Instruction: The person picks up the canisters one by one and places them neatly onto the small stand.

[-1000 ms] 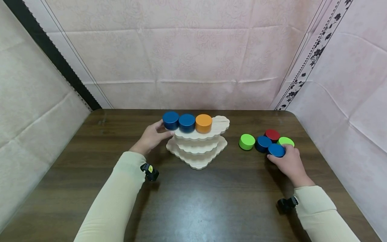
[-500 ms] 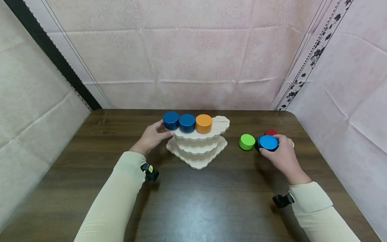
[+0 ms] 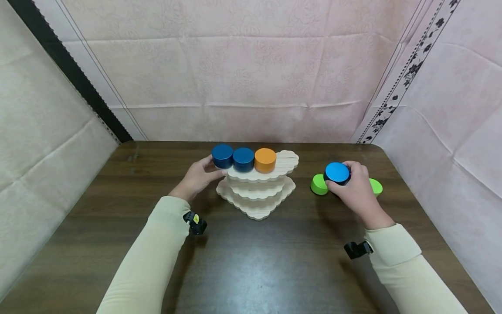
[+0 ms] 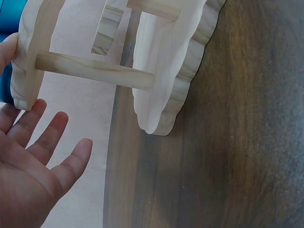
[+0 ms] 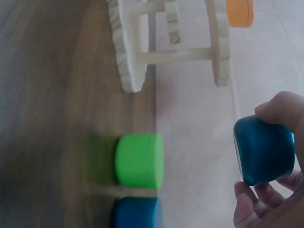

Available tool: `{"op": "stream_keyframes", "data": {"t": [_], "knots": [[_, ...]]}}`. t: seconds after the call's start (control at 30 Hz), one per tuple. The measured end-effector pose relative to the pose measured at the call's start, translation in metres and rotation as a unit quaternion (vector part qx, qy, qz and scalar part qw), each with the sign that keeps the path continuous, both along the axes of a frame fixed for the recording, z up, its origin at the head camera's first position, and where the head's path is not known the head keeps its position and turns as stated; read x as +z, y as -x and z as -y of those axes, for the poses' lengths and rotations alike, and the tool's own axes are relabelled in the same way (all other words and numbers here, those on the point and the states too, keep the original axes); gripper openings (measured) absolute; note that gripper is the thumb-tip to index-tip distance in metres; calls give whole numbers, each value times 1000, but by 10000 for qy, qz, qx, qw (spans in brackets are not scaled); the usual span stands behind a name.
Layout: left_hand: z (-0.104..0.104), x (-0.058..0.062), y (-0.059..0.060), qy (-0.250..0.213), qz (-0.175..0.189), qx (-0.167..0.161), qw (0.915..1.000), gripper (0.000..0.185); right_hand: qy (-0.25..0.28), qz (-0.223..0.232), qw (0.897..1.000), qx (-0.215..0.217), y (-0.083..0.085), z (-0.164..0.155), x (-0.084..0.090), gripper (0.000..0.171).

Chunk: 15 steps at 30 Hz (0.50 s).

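My right hand (image 3: 356, 192) grips a round blue tin (image 3: 337, 172), thumb on one side and fingers on the other. In the right wrist view this tin (image 5: 263, 149) is well above the table. A white wooden tiered stand (image 3: 256, 205) with scalloped edges stands at the table's middle. On its top tier two blue tins (image 3: 243, 160) and an orange tin (image 3: 265, 160) sit in a row. My left hand (image 3: 197, 178) holds the top tier's left end beside the outermost blue tin. In the left wrist view its other fingers (image 4: 50, 135) stretch out below the tier.
On the brown table (image 3: 251, 261), a green tin (image 3: 318, 185) stands left of my right hand and another green tin (image 3: 375, 186) to its right. A further blue tin (image 5: 137, 212) shows in the right wrist view. Pale patterned cloth (image 3: 251, 74) rises behind the table.
My right hand has lifted the blue tin from the group and carried it left and away from me; it now covers the red tin in the head view. My left hand stays put.
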<state>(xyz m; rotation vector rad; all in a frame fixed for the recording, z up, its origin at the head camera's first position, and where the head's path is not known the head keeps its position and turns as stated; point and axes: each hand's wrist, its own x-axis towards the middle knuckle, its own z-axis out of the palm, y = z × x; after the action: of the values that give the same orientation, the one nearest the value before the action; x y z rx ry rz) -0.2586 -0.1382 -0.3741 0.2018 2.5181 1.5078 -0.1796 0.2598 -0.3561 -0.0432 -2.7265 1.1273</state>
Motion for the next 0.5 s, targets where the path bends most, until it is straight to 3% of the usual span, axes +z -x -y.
{"op": "stream_keyframes", "data": {"t": [0.5], "knots": [[0, 0, 0, -37, -23, 14, 10000, 79, 95, -195, 9979, 613, 27, 31, 14, 64]]}}
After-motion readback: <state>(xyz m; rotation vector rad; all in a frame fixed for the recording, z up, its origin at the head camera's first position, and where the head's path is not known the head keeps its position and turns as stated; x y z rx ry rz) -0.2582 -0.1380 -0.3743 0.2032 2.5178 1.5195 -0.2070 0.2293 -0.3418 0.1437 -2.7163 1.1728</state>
